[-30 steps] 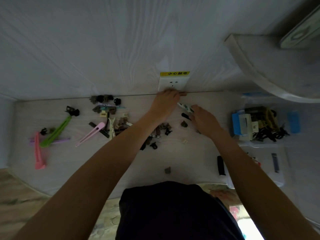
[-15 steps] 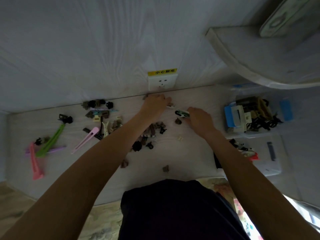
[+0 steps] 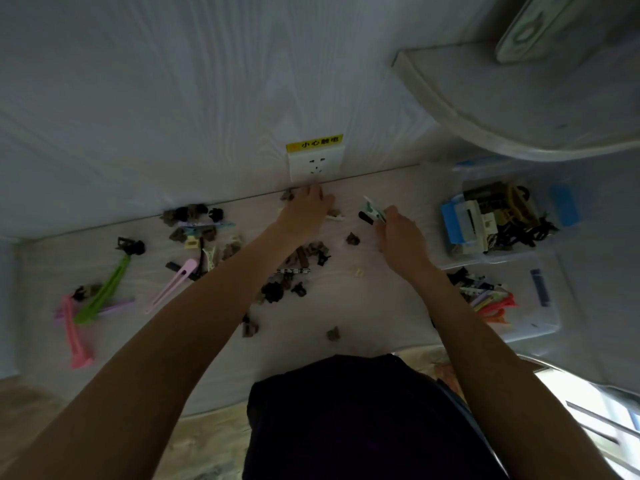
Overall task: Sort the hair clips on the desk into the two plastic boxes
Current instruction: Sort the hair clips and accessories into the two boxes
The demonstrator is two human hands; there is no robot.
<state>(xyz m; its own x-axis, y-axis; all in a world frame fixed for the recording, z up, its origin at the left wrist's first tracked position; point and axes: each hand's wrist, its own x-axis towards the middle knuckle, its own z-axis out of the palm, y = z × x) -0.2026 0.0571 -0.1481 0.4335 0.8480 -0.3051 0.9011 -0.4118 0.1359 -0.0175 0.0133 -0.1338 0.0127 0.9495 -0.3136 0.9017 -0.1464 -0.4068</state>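
Observation:
Hair clips lie scattered over the pale desk [image 3: 363, 306]: small dark claw clips [image 3: 298, 265] in the middle, long pink [image 3: 74, 336], green [image 3: 104, 292] and light pink [image 3: 171, 289] clips at the left. My right hand [image 3: 401, 237] pinches a white-green flat clip [image 3: 373, 208] and a black clip [image 3: 365, 218], lifted slightly above the desk. My left hand [image 3: 306, 211] reaches to the desk's back edge by a small brown clip [image 3: 286, 194]; its fingers are hidden. Two clear plastic boxes stand at the right: the far one [image 3: 568, 209] holds chunky clips, the near one [image 3: 540, 320] holds flat clips.
A wall socket with a yellow label [image 3: 317, 161] sits just behind my left hand. A curved white shelf [image 3: 502, 109] overhangs the boxes at the upper right. The desk's front edge runs close to my dark-clothed body.
My right hand has raised the white-green clip and a black clip off the desk. My left hand stays at the back edge near the socket. The camera view has shifted slightly.

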